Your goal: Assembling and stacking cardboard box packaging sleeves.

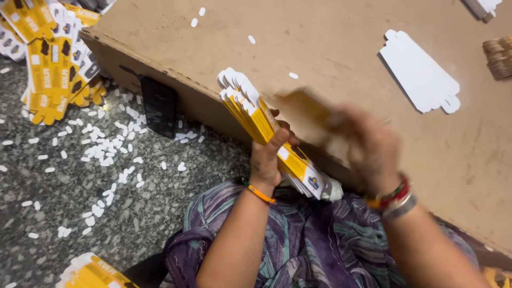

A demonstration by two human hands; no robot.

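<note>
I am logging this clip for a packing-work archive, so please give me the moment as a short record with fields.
Left hand: left hand grips a stack of yellow and white cards, held on edge
Right hand: right hand at the stack's upper side, blurred; whether it holds a card cannot be told
Work surface: brown cardboard sheet in front of the hands
On the cardboard: white die-cut card stack, a few white punched bits
Floor: grey speckled floor strewn with white punched bits
Far left: heap of yellow cards

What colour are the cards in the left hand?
Yellow with white ends: the stack of cards, seen from the head camera.
</note>
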